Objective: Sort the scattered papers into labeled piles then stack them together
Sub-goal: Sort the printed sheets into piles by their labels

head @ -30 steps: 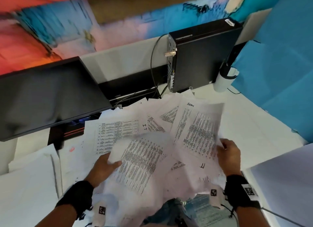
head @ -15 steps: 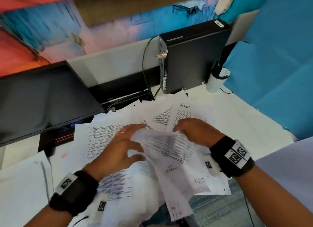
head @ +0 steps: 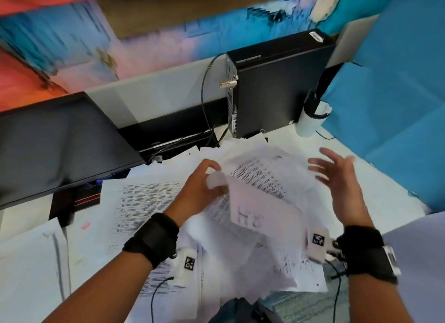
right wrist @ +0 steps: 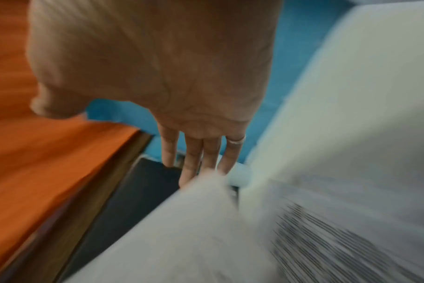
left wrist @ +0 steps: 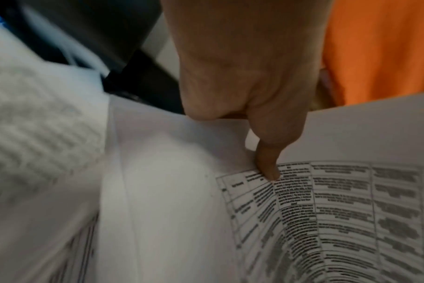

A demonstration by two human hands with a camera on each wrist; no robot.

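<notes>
A loose heap of printed papers (head: 260, 228) covers the middle of the white desk (head: 375, 192). My left hand (head: 204, 185) grips the left edge of a lifted bundle of sheets (head: 262, 178), fingers curled around it. In the left wrist view a finger (left wrist: 269, 164) presses on a printed table page (left wrist: 351, 220). One sheet in the bundle shows a handwritten label (head: 248, 219). My right hand (head: 334, 171) hovers just right of the bundle with fingers spread and straight, holding nothing. The right wrist view shows its fingers (right wrist: 199, 159) extended above blurred paper (right wrist: 327, 229).
A dark monitor (head: 57, 144) stands at the left. A black computer case (head: 274, 84) with a cable stands at the back. A white cup (head: 310, 118) sits at its right. A blue partition (head: 390, 93) bounds the right. White sheets (head: 26, 262) lie at the left front.
Both hands were pressed together on the crumpled bundle; now my right hand has let go and swung out to the right, while my left still holds the sheets, lifted higher.
</notes>
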